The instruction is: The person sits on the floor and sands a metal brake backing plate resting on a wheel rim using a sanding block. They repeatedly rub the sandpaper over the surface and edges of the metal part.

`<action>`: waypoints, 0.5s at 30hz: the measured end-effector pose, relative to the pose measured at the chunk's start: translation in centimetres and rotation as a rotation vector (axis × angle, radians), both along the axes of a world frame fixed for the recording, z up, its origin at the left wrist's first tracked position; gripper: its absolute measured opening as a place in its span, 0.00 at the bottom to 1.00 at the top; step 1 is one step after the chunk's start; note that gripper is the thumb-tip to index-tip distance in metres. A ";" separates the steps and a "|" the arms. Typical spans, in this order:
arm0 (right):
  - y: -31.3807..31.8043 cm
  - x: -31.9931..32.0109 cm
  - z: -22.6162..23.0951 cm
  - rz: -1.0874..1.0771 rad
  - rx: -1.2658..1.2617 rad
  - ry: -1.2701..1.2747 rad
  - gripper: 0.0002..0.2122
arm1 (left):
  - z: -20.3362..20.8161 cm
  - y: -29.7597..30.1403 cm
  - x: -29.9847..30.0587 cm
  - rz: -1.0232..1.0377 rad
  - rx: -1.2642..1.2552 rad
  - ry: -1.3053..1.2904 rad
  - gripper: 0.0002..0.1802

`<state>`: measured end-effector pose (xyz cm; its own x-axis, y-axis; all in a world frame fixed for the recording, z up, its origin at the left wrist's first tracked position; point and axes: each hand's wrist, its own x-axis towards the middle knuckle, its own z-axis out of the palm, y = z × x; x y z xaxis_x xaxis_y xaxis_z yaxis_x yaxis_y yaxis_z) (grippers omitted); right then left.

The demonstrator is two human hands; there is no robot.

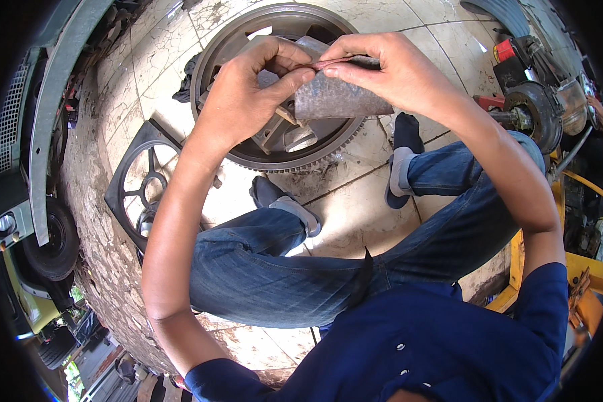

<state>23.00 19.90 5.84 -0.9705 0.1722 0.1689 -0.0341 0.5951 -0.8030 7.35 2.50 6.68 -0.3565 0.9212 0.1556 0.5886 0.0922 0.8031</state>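
Both my hands are raised in front of me, over a metal cylinder. Between them runs a thin reddish strip point(329, 63); its exact kind is too small to tell. My left hand point(253, 90) pinches one end between thumb and fingertips. The other side is pinched the same way by my right hand point(398, 75). Just below the fingers, a worn grey metal cylinder point(345, 100) lies on its side over a large toothed flywheel point(301, 161) on the floor. My left hand partly hides the flywheel's opening and some metal pieces inside it.
Left of my legs lies a black plastic frame point(117, 191) with a spoked ring. A vehicle with a grey bumper point(41, 134) and tyre point(52, 238) stands further left. Machinery with a round drum point(534, 114) and a yellow metal frame point(516, 264) are at the right.
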 end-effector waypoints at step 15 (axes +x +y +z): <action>-0.1 0.2 -0.9 -0.021 -0.087 0.006 0.08 | 0.5 -0.1 0.7 0.024 -0.189 -0.090 0.10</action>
<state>23.19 19.76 4.89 -0.9655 0.2066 0.1585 -0.0277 0.5235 -0.8516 8.08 2.40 7.20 -0.3837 0.9220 -0.0521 0.5113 0.2591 0.8194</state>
